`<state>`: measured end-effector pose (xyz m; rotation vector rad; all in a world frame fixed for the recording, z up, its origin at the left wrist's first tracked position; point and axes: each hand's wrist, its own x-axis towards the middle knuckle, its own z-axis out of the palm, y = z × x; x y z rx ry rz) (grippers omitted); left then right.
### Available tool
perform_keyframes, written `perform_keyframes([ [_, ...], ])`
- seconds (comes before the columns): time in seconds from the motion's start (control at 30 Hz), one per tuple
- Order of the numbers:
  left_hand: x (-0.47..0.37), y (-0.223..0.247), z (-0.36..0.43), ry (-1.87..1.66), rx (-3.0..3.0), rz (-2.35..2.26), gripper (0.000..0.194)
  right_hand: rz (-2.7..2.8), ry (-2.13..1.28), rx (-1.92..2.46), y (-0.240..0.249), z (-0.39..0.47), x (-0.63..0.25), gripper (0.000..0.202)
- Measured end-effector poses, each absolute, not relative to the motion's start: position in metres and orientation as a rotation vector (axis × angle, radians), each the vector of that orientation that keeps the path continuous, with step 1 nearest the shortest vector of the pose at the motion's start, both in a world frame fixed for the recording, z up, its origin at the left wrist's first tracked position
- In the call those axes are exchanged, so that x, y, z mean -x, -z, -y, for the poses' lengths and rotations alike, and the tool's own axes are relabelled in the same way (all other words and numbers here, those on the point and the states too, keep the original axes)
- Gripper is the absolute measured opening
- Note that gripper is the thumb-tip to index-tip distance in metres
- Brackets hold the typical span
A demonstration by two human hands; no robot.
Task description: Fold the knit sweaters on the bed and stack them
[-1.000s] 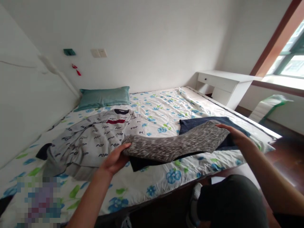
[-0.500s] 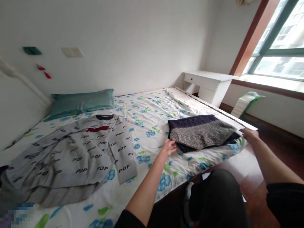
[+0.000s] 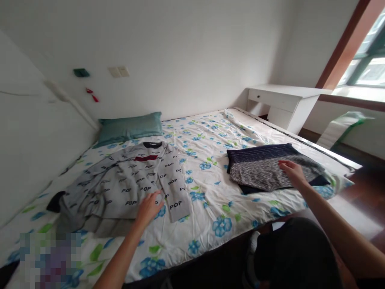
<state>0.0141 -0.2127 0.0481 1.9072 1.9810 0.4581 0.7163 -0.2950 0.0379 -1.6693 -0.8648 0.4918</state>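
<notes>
A grey long-sleeved top (image 3: 120, 188) printed with POP lettering and a red bar lies spread on the left of the bed, its dark collar towards the pillow. My left hand (image 3: 150, 206) is over its lower right part, fingers apart, holding nothing; whether it touches the cloth is unclear. On the right of the bed lies a folded garment (image 3: 258, 172), dark navy along the top and speckled grey below. Above its right half is my right hand (image 3: 291, 171), its fingers loosely extended with nothing in them.
The bed has a white sheet with blue flowers (image 3: 207, 200). A green pillow (image 3: 130, 127) lies against the wall. Behind the bed's far right corner stands a white desk (image 3: 282, 102). A white and green wrapped item (image 3: 339, 130) is beyond the right edge.
My left hand has left the folded garment's left corner and moved left to the grey top. My right hand has moved left from the garment's right end to above it. The view has turned left.
</notes>
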Motion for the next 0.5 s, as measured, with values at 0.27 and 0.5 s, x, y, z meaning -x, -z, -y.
perform_keyframes([
  [0.27, 0.054, -0.029, 0.235, -0.401, -1.926, -2.125, 0.023, 1.449, -1.057, 1.42, -0.034, 0.26, -0.483, 0.045],
  [0.5, 0.03, -0.046, 0.231, -0.631, -1.853, -2.072, 0.022, 1.813, -1.316, 1.342, 0.022, 0.283, -0.387, 0.015],
])
